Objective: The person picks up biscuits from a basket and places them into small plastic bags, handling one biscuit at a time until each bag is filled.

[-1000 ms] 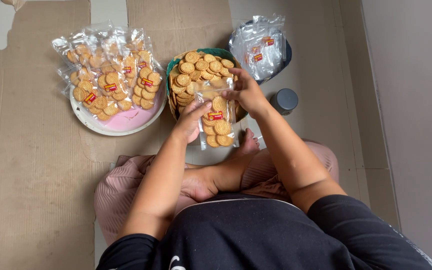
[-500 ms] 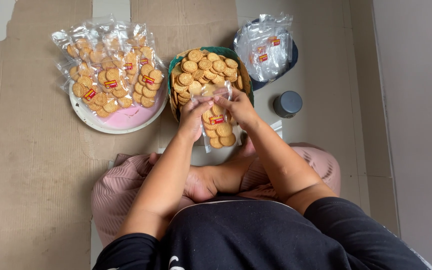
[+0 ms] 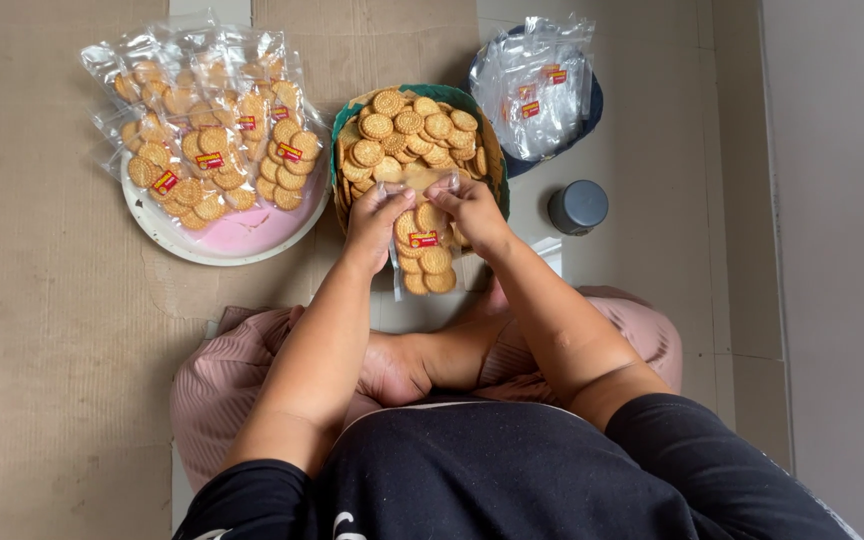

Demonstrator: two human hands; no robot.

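Your left hand (image 3: 373,224) and right hand (image 3: 471,208) both grip the top edge of a clear bag of biscuits (image 3: 423,250), fingers pinched together on the plastic at either side of its mouth. The bag hangs upright between the hands, partly filled with round golden biscuits and bearing a small red-and-yellow label on its front. It sits at the centre of your view, its lower end just above your bare foot (image 3: 392,365).

At 12 o'clock from the bag, touching your knuckles, stands a green-rimmed basket (image 3: 449,95) piled with loose biscuits. At 10 o'clock, a round pink-and-white tray (image 3: 252,232) holds a stack of filled, labelled bags (image 3: 207,140) of the same kind. At 1 o'clock, a dark bowl (image 3: 592,105) carries a heap of empty clear bags (image 3: 537,85). At 3 o'clock, a small grey lid (image 3: 578,206) lies on the floor, apart from everything else. Flattened cardboard (image 3: 52,330) covers the floor at 9 o'clock.
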